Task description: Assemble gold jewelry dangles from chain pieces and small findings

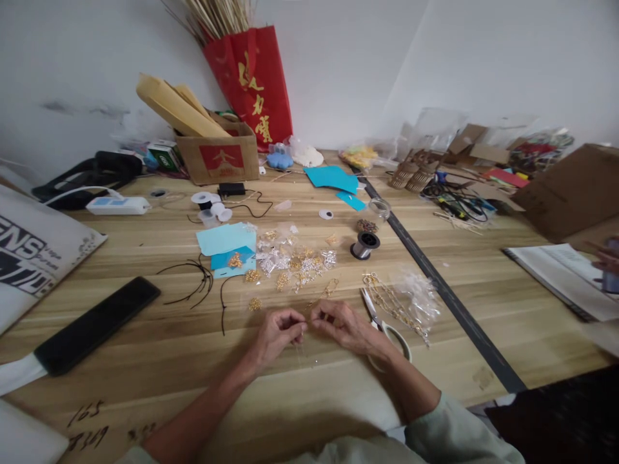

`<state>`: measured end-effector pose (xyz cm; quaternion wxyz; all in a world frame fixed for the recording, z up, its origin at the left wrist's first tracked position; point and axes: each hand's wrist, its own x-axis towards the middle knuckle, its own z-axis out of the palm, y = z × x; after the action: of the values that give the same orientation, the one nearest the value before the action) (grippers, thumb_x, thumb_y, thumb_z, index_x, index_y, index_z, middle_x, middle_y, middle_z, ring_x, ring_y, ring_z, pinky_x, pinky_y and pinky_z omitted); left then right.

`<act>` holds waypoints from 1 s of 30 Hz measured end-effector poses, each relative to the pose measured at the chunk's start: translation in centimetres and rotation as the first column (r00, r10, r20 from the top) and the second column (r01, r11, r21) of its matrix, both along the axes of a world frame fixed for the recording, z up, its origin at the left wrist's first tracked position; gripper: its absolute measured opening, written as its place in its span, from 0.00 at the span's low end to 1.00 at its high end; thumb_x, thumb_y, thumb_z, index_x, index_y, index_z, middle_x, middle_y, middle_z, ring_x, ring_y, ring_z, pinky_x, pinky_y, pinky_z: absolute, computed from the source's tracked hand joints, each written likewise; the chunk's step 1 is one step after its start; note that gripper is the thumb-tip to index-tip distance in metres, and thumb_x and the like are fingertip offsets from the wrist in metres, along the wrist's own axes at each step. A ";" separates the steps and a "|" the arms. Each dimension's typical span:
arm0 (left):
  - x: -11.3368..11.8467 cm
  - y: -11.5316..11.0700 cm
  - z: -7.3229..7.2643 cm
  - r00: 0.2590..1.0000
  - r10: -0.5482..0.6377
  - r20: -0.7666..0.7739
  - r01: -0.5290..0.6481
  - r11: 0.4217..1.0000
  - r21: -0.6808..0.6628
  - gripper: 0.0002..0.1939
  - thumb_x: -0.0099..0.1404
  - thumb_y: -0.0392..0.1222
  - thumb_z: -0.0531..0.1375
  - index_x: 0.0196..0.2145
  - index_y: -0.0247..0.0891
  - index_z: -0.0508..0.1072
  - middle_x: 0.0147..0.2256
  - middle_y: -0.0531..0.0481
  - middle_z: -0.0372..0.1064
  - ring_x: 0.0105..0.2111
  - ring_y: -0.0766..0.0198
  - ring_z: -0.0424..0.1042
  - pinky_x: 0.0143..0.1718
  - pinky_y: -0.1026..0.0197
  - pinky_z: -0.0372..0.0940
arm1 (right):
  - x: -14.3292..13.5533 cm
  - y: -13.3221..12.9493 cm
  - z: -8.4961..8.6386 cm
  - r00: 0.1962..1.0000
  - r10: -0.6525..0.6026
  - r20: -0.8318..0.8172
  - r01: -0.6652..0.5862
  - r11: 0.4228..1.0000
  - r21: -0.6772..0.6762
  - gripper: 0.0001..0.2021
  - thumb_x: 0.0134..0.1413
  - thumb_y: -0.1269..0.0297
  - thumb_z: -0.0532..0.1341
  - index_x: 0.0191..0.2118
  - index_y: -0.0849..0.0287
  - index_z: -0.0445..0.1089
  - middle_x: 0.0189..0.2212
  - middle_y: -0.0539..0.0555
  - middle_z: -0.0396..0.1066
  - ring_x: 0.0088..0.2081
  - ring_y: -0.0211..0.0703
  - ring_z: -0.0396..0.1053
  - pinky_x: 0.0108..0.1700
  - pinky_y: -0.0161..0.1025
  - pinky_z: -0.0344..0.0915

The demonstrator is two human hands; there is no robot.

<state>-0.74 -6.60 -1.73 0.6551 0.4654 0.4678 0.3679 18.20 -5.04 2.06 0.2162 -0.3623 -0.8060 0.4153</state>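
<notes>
My left hand (279, 330) and my right hand (344, 327) meet almost fingertip to fingertip above the front of the wooden table. Both are closed in a pinch; whatever is between the fingers is too small to make out. Below them lies a faint clear strip or thread (300, 356). Just beyond the right fingers is a fine gold chain (330, 288). White-handled scissors (397, 340) lie partly under my right forearm. Small heaps of gold beads or findings (254, 303) sit past my left hand, with silver and gold pieces in clear bags (278, 261) behind them.
Right of the scissors lie a longer chain (394, 299) and crumpled clear bags (420, 298). A wire spool (365, 245), blue sheets (226, 240) and black cords (193, 280) lie farther back. A dark phone-like slab (97, 325) is at left. Another person's hand (607, 258) shows at far right.
</notes>
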 end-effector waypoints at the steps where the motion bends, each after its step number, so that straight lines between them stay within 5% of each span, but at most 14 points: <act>1: 0.0 0.0 0.0 1.000 -0.005 0.000 0.005 1.000 0.002 0.14 0.48 0.46 0.66 0.24 0.32 0.71 0.17 0.55 0.66 0.17 0.71 0.64 0.22 0.67 0.62 | 0.0 0.0 0.0 1.000 0.002 -0.005 -0.002 1.000 -0.005 0.07 0.61 0.65 0.54 0.35 0.61 0.66 0.29 0.50 0.67 0.28 0.33 0.62 0.29 0.29 0.56; 17: 0.0 -0.2 0.1 0.980 -0.112 -0.166 0.140 0.976 0.166 0.07 0.54 0.38 0.60 0.21 0.33 0.70 0.18 0.55 0.63 0.20 0.70 0.62 0.24 0.67 0.57 | -0.7 -0.2 -0.8 1.000 0.002 -0.016 -0.002 1.000 -0.021 0.06 0.60 0.66 0.55 0.34 0.61 0.66 0.28 0.49 0.66 0.29 0.34 0.61 0.29 0.29 0.55; 30: -0.2 -0.1 0.2 0.985 -0.141 -0.101 0.151 0.983 0.104 0.12 0.55 0.46 0.61 0.24 0.33 0.71 0.19 0.54 0.65 0.20 0.69 0.64 0.25 0.66 0.60 | -0.9 -0.1 -0.9 0.998 -0.064 -0.029 0.066 0.995 0.074 0.05 0.60 0.67 0.54 0.35 0.61 0.65 0.27 0.49 0.65 0.27 0.33 0.61 0.28 0.30 0.56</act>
<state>-0.93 -6.72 -1.53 0.6310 0.5509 0.4410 0.3223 17.27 -5.15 1.18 0.2539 -0.3744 -0.8058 0.3821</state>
